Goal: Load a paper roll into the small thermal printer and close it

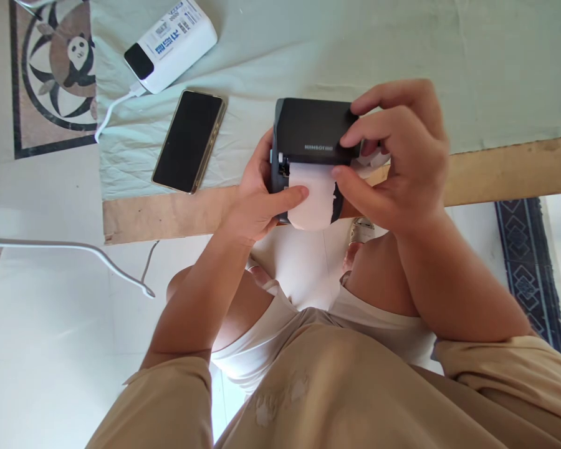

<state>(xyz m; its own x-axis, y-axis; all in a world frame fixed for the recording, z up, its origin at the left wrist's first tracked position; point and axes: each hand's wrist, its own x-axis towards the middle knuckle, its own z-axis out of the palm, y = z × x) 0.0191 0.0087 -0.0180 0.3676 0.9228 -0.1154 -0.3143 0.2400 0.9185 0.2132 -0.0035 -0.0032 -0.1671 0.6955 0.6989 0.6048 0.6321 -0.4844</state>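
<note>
both hands hold the small black printer (311, 134) above the table's edge (509, 171); left hand (257, 199) thumb presses the white paper roll (311, 199), right hand (397, 156) fingers curl closed over its right end, seemingly pinching the lid.

1. A black phone (188, 141) lies face up, screen dark, on a pale green cloth (355, 43) spread over a wooden board (509, 171).
2. Just above the phone rests a white power bank (171, 45), printed with blue text, a white cable (116, 106) plugged into its near end and trailing off the cloth's left edge.
3. Left of the cloth, a floor inlay (56, 68) shows a panda inside dark curved bands.
4. A white wire hanger (75, 249), or something like it, crosses the pale floor (42, 349) at left.
5. A dark patterned rug (528, 268) runs along the right edge.
</note>
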